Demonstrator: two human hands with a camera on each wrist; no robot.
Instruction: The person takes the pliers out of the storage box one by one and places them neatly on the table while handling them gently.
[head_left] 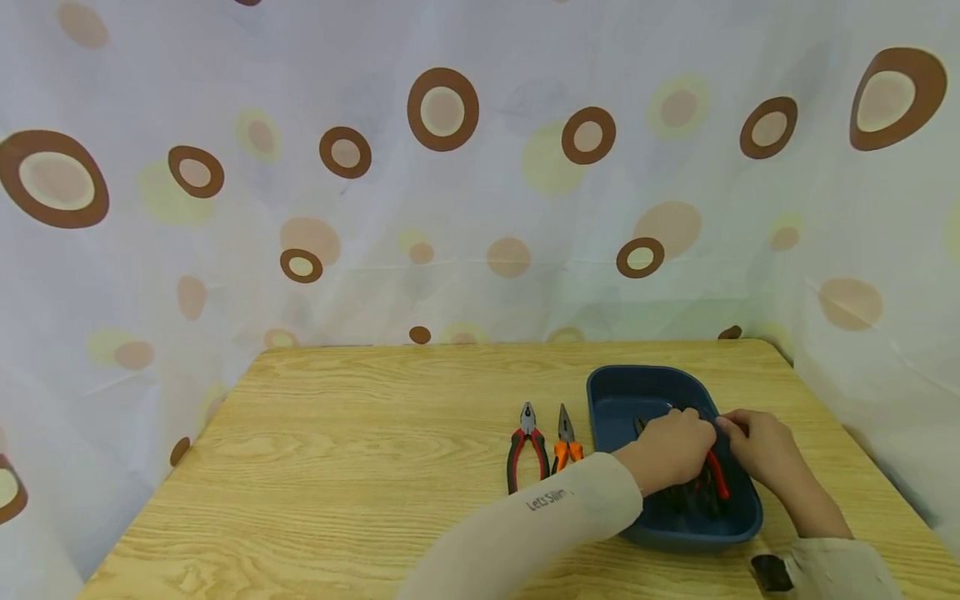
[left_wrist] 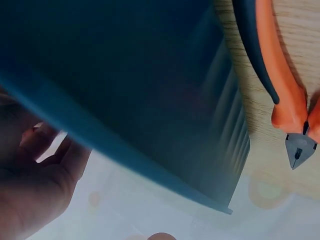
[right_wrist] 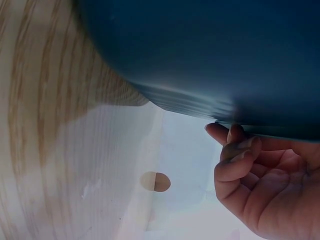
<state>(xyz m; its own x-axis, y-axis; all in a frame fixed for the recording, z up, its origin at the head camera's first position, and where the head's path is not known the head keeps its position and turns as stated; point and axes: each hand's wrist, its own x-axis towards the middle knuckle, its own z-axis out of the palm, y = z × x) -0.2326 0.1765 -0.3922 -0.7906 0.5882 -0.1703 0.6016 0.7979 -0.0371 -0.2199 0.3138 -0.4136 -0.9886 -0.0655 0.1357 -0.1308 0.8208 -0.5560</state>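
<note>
A dark blue plastic bin (head_left: 652, 537) stands on the right side of the table. My left hand (head_left: 670, 447) reaches over its near-left side, fingers curled down around red-handled pliers (head_left: 717, 477). Those fingertips are hidden, and one red handle sticks out below the hand. In the left wrist view, the left hand (left_wrist: 45, 175) shows partly behind the bin's rim (left_wrist: 115, 160). At the bin's right rim, my right hand (head_left: 761, 450) pinches the edge. The right wrist view has the right hand (right_wrist: 270, 185) with thumb and index finger at that rim, other fingers curled.
Left of the bin, pliers with red and black handles (head_left: 528, 437) and orange-handled long-nose pliers (head_left: 566, 433) lie side by side, tips pointing away. Other dark tools lie inside the bin, partly under the left hand. A patterned curtain (head_left: 480, 208) hangs behind the wooden table (head_left: 337, 450).
</note>
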